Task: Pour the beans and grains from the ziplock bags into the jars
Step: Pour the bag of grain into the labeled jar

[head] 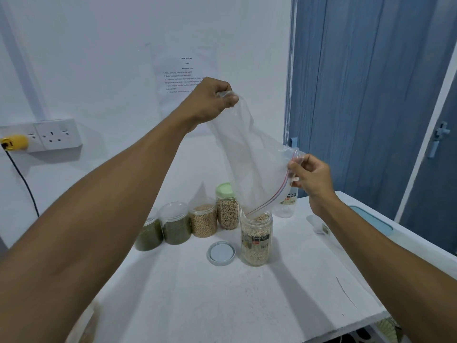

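Clear bag (249,164) upended, mouth over centre jar (257,240). Left hand (210,100) grips bottom high to drain; right hand (311,177) pinches zip to aim.

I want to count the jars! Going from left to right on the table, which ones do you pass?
dark green bean jar → second green bean jar → tan bean jar → green-lidded jar → open jar of pale grains → clear bottle at the back
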### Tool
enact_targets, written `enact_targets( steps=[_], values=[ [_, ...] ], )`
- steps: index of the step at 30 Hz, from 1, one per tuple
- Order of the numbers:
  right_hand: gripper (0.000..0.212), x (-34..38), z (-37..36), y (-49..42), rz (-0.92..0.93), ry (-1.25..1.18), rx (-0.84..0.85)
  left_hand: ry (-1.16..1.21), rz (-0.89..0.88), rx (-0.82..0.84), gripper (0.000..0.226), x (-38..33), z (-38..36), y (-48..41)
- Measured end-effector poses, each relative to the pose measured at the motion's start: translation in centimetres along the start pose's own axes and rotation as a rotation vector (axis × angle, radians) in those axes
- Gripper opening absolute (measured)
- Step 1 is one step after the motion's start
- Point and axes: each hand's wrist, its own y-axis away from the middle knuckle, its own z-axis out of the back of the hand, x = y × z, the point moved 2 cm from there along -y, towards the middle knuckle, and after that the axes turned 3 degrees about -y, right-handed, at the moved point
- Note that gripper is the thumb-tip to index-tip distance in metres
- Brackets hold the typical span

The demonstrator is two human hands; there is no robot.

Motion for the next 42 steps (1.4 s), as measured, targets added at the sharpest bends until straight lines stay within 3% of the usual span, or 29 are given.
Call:
enact_targets(
  steps=[42],
  values=[
    [0.013,0.3,1.1,-2.8,0.086,-0.048,-0.101,-0.073,-0.025,-0.084,0.031,-1.1,-1.0,-2.5]
  ],
)
